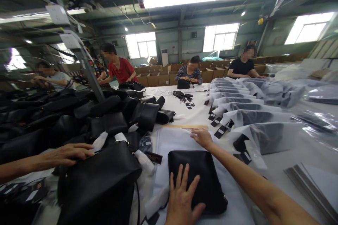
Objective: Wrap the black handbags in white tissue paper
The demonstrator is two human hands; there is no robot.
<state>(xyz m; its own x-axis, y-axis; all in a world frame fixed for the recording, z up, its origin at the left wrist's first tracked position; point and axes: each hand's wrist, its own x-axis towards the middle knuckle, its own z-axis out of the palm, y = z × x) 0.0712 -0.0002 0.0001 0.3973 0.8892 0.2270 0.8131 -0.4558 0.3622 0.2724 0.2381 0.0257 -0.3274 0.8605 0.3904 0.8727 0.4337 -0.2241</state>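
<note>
A small black handbag point(194, 168) lies flat on a translucent plastic bag point(169, 139) in front of me. My left hand point(183, 195) rests on the handbag, palm down with its fingers spread. At the far edge of the plastic bag, my right hand point(202, 137) has its fingers bent together on the film. Just left of the plastic bag is a dark tag point(155, 158) with lettering, near a white-wrapped part point(144, 161). A larger black bag point(100, 179) stands further left, with another person's hand point(70, 154) on top of it.
Black bags point(108, 123) are heaped along the left. Bagged handbags point(269, 133) form a row at right, their tags hanging out. A stack of grey-white sheets point(311, 190) lies at lower right. Several people work across the table, with cardboard boxes point(158, 79) behind; a metal post point(89, 66) rises at left.
</note>
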